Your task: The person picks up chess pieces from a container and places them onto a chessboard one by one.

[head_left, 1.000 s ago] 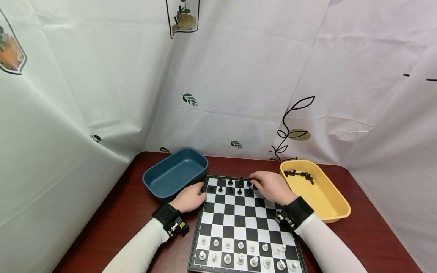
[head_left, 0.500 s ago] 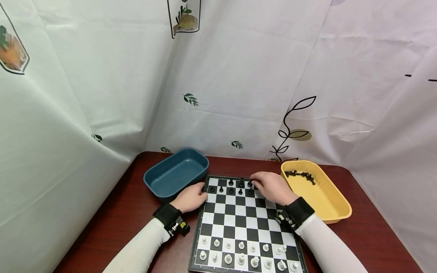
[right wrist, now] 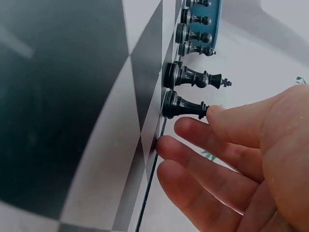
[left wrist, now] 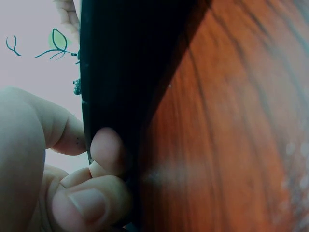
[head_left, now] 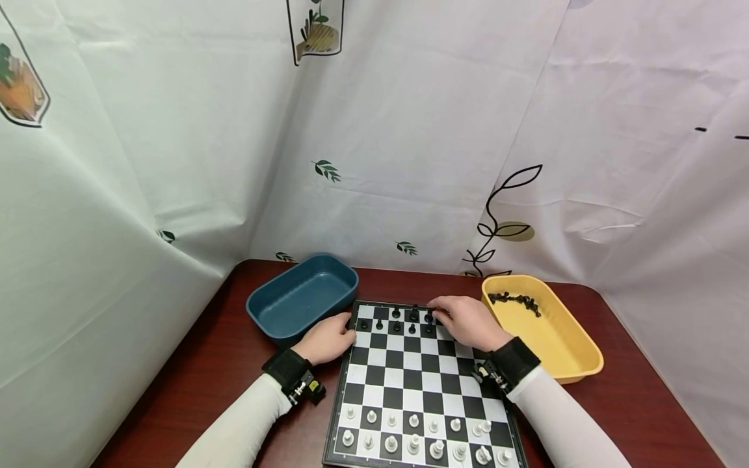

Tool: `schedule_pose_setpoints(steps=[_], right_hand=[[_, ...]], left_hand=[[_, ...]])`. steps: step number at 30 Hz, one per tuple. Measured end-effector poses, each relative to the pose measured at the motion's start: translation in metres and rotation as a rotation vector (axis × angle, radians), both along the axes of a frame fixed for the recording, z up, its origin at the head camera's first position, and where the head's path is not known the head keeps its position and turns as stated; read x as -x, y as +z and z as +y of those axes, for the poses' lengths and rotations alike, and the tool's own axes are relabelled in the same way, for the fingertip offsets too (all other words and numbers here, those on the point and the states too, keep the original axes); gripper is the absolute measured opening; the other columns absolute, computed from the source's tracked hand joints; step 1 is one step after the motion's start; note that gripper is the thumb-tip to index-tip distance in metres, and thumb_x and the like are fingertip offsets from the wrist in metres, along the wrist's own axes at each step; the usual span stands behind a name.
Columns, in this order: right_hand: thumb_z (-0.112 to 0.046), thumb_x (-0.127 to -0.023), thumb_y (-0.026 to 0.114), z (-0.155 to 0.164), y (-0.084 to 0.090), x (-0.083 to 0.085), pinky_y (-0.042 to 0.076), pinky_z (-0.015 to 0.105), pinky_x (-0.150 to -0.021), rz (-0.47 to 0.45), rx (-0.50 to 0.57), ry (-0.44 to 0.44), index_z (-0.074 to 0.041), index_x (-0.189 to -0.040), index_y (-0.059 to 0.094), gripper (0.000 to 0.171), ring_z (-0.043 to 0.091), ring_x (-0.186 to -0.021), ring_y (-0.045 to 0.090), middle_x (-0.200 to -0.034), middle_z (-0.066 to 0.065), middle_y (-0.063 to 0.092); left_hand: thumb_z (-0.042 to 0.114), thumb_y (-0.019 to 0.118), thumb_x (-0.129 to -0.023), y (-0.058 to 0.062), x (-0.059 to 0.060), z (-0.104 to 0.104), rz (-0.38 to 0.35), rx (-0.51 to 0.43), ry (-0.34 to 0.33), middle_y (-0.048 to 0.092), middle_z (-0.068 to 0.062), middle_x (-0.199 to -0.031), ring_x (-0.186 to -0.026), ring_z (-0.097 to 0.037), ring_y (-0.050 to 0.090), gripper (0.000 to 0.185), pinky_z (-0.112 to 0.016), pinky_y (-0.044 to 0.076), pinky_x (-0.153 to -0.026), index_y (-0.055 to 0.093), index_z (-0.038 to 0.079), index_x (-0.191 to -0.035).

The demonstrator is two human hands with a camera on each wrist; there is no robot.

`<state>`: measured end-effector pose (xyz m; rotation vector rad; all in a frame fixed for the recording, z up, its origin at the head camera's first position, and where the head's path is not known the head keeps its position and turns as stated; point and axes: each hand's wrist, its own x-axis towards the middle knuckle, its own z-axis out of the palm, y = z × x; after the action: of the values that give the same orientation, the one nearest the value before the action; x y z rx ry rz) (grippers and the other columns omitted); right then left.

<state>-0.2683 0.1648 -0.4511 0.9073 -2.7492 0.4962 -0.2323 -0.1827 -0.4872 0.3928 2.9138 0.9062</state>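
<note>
Right hand [head_left: 465, 320] pinched the top of a black chess piece [right wrist: 186, 107] at its fingertips on the chessboard [head_left: 409, 383] far rank, left hand [head_left: 324, 339] gripped the board edge; several black pieces stood unplaced in the yellow tray [head_left: 576, 364].

a blue tray [head_left: 301, 298] is set on the dark red table [head_left: 193, 377] at the far left, and a yellow tray [head_left: 547, 335] at the right. patterned white sheets [head_left: 409, 130] are hung behind.
</note>
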Motion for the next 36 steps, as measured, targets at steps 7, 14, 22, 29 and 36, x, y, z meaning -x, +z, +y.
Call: schedule_pose_setpoints(steps=[7,14,22,29,36], right_hand=[[-0.013,-0.106,0.076,0.0003,0.0004,0.0007,0.060,0.046,-0.084,-0.002,-0.003,-0.001,-0.014,-0.126,0.081,0.021,0.022,-0.100,0.076,-0.117,0.003,0.081],[-0.017,-0.104,0.079,-0.0008,0.0020,-0.0003,0.060,0.045,-0.083,0.005,-0.004,-0.028,-0.015,-0.121,0.083,0.017,0.020,-0.097,0.076,-0.113,0.001,0.081],[-0.020,-0.103,0.081,-0.0021,0.0018,-0.0007,0.059,0.044,-0.078,0.009,-0.007,-0.045,-0.015,-0.119,0.082,0.017,0.018,-0.090,0.075,-0.108,0.001,0.080],[-0.015,-0.103,0.080,-0.0022,0.0009,-0.0010,0.060,0.044,-0.081,-0.010,-0.024,-0.018,-0.012,-0.127,0.080,0.024,0.019,-0.094,0.075,-0.112,0.004,0.080],[-0.014,-0.105,0.076,-0.0035,0.0007,-0.0017,0.061,0.047,-0.090,-0.030,-0.032,-0.008,-0.011,-0.133,0.078,0.028,0.022,-0.106,0.076,-0.124,0.006,0.080]], left_hand=[[0.023,0.058,-0.102,0.0003,-0.0004,0.0000,0.003,0.004,0.000,0.063,0.007,-0.082,-0.079,-0.011,0.061,0.044,-0.038,0.053,-0.082,0.068,0.005,-0.141],[0.021,0.060,-0.102,0.0024,-0.0025,0.0001,0.009,-0.018,-0.011,0.063,0.007,-0.081,-0.077,-0.011,0.061,0.040,-0.038,0.052,-0.080,0.069,0.005,-0.138],[0.022,0.059,-0.102,0.0034,-0.0028,-0.0001,0.011,-0.021,-0.014,0.063,0.007,-0.081,-0.076,-0.011,0.061,0.039,-0.037,0.052,-0.079,0.070,0.005,-0.135],[0.021,0.060,-0.102,0.0017,-0.0022,0.0000,0.012,-0.016,-0.005,0.064,0.007,-0.082,-0.076,-0.011,0.060,0.039,-0.038,0.052,-0.079,0.070,0.006,-0.136],[0.023,0.059,-0.102,0.0026,-0.0015,0.0002,0.005,-0.013,-0.005,0.064,0.008,-0.082,-0.076,-0.011,0.061,0.041,-0.038,0.052,-0.079,0.069,0.006,-0.138]])
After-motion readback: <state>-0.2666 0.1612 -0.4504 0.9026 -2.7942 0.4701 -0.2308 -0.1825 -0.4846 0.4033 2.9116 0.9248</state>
